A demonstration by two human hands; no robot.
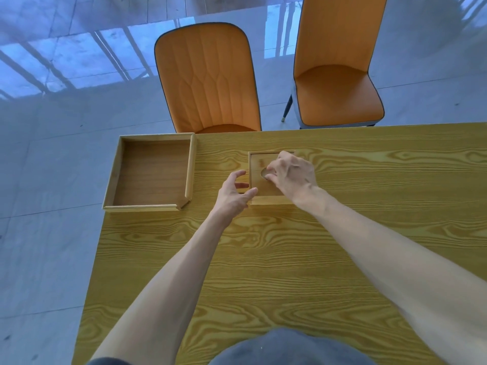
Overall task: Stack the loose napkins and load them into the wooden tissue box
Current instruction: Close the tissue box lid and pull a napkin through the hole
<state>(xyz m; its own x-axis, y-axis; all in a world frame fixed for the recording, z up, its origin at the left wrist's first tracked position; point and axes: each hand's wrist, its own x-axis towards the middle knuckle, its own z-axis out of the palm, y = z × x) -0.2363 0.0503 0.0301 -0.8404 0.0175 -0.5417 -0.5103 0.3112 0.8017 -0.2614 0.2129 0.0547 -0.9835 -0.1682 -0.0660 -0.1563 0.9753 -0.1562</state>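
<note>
Two hands at the box [264, 189], left [235, 195] open beside its left edge, right [291, 172] pinching at the lid slot; no napkins visible; lid could jam or tilt if lifted one-sided.

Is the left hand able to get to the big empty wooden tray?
Probably yes. The left hand hovers open beside the tissue box, and only bare table lies between it and the tray.

Tissue box lid [263, 185] partly under right hand [292, 175]
</note>
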